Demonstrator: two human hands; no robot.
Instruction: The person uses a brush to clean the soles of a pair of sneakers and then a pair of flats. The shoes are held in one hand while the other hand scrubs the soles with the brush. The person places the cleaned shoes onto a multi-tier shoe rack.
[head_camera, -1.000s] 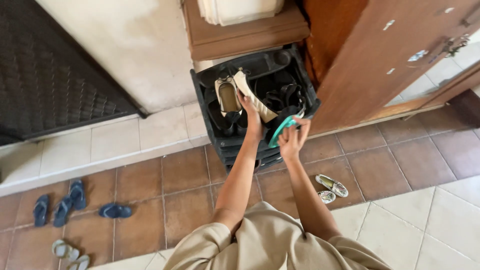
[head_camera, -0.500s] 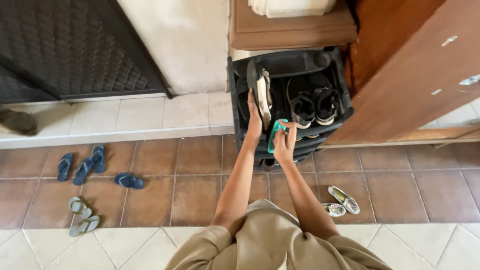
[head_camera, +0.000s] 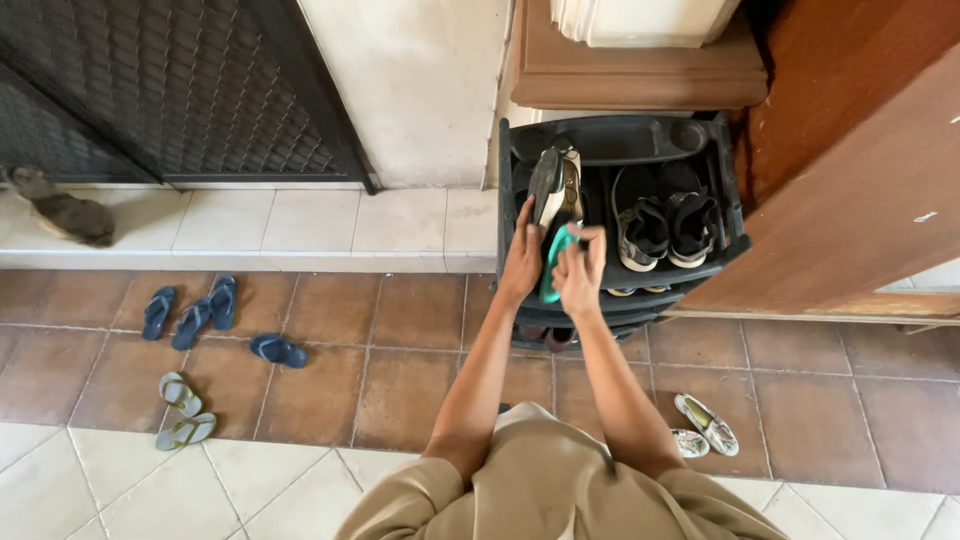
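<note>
Item one: my left hand (head_camera: 522, 262) grips a cream shoe (head_camera: 556, 190), held on edge over the left half of the rack's top shelf. Item two: my right hand (head_camera: 580, 275) pinches a teal cloth (head_camera: 556, 255), which lies against the lower part of that shoe. Item three: black plastic shoe rack (head_camera: 720, 150), standing against the wall under a wooden shelf (head_camera: 640, 75); a pair of dark sandals (head_camera: 668, 228) sits on its right side. Item four: brown tiled floor (head_camera: 390, 370), bearing blue flip-flops (head_camera: 190, 320), grey-green flip-flops (head_camera: 180, 412) and patterned flats (head_camera: 705, 425). Item five: wooden door (head_camera: 860, 190) at the right.
</note>
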